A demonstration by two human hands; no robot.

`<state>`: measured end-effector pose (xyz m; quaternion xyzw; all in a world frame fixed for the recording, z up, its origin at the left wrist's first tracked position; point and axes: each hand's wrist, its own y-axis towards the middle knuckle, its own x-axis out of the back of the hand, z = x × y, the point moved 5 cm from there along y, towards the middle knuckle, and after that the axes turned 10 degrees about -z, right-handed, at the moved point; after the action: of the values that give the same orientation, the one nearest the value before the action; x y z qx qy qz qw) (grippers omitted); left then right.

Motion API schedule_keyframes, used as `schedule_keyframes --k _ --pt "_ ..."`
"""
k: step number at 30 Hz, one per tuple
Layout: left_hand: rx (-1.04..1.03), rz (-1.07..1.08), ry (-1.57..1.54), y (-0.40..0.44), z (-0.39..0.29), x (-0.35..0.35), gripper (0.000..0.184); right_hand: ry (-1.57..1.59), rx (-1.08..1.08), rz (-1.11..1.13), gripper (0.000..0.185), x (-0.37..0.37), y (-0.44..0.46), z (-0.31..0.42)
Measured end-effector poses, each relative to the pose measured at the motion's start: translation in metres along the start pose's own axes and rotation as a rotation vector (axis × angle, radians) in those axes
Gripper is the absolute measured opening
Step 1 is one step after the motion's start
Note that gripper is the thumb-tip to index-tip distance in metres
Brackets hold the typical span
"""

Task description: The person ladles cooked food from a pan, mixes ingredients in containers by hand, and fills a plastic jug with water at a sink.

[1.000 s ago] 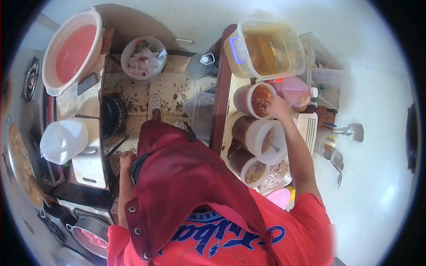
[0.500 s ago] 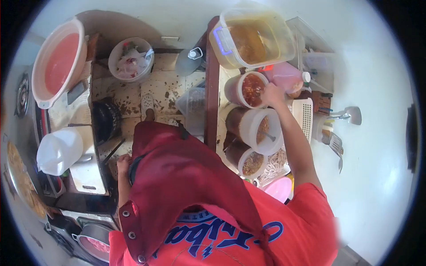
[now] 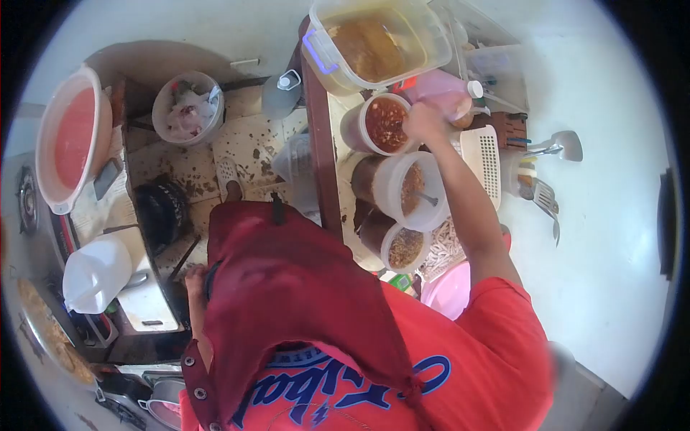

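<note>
"What has just changed at your end?"

"My right hand [image 3: 427, 123] has edged outward from the open tub of chunky red sauce [image 3: 352, 131]. My fingers now overlap only its near rim rather than reaching well in. As I judge it, I'm at the edge of that tub, not down in it."

"And where does the tub sit?"

"Upright on the bench [image 3: 322, 147], between the big clear container of amber liquid [image 3: 341, 75] and the pale tub [image 3: 388, 172] with a spoon [image 3: 425, 198] in it. The jug of pink liquid [image 3: 440, 93] lies just beside my knuckles, and the perforated basket [image 3: 490, 154] is below them, next to my forearm."

"How far open are your fingers there?"

"I can't tell. They're blurred and pointing away from view, so I won't claim they're spread or pinching. Whether I've got a handle or the rim between them is hidden too."

"What about the other hand?"

"My left hand [image 3: 194, 279] hangs low beside my apron [image 3: 287, 258], near a dark stick [image 3: 185, 257] and the white board [image 3: 157, 310]. The fingers look loosely bent, but I can't make out whether they're closed on anything."
</note>
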<state>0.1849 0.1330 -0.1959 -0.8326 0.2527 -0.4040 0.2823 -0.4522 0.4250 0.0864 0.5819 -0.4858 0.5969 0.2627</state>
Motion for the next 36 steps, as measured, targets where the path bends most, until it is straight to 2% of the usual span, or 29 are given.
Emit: schedule_keyframes --k 3,6,9,11,13,15,18,21,22,24,27,28,30,34,36 --pt "0.132 -0.012 -0.217 -0.011 -0.013 -0.004 0.027 0.082 -0.106 -0.135 0.030 0.004 0.008 0.005" --pt "0.101 -0.038 -0.294 0.015 0.015 -0.011 0.025 0.154 0.063 0.032 0.031 -0.032 0.018 0.009" --pt "0.020 -0.120 -0.139 0.015 0.011 -0.013 0.025 0.019 0.100 0.018 0.031 -0.039 0.001 0.000" --pt "-0.165 0.018 0.053 0.011 -0.002 -0.017 0.025 -0.021 0.051 -0.024 0.029 -0.017 0.000 -0.006" --pt "-0.200 0.061 0.111 0.001 -0.019 -0.015 0.025 0.004 -0.017 -0.050 0.028 -0.004 0.005 -0.003" --pt "-0.085 0.015 0.028 -0.011 -0.029 -0.012 0.024 0.089 -0.105 -0.054 0.027 -0.001 0.012 0.000" --pt "0.005 -0.031 -0.162 -0.022 -0.037 -0.010 0.024 0.174 0.001 0.048 0.027 -0.025 0.014 0.010" --pt "0.112 -0.081 -0.305 -0.011 -0.012 -0.013 0.023 -0.034 0.189 -0.024 0.027 -0.048 0.003 0.000" --pt "0.036 -0.038 -0.208 -0.013 -0.020 -0.011 0.022 -0.018 0.021 0.020 0.029 -0.021 -0.009 0.005" --pt "-0.115 0.055 -0.005 -0.017 -0.032 -0.008 0.021 -0.036 0.004 0.008 0.030 -0.008 0.005 0.000" --pt "-0.105 0.021 0.043 -0.014 -0.025 -0.010 0.020 -0.010 -0.035 -0.026 0.032 0.014 0.004 0.016" --pt "-0.063 -0.018 -0.031 -0.020 -0.031 -0.009 0.020 0.008 -0.047 -0.039 0.032 0.021 0.000 0.025" --pt "0.025 -0.099 -0.184 -0.037 -0.043 -0.009 0.021 0.013 0.043 0.010 0.028 -0.014 0.004 0.019" --pt "0.053 -0.076 -0.249 -0.032 -0.038 -0.010 0.022 -0.099 0.091 -0.007 0.032 -0.029 -0.002 0.001" --pt "0.041 -0.011 -0.323 -0.021 -0.020 -0.015 0.025 -0.030 0.017 -0.006 0.029 -0.013 0.006 0.001"
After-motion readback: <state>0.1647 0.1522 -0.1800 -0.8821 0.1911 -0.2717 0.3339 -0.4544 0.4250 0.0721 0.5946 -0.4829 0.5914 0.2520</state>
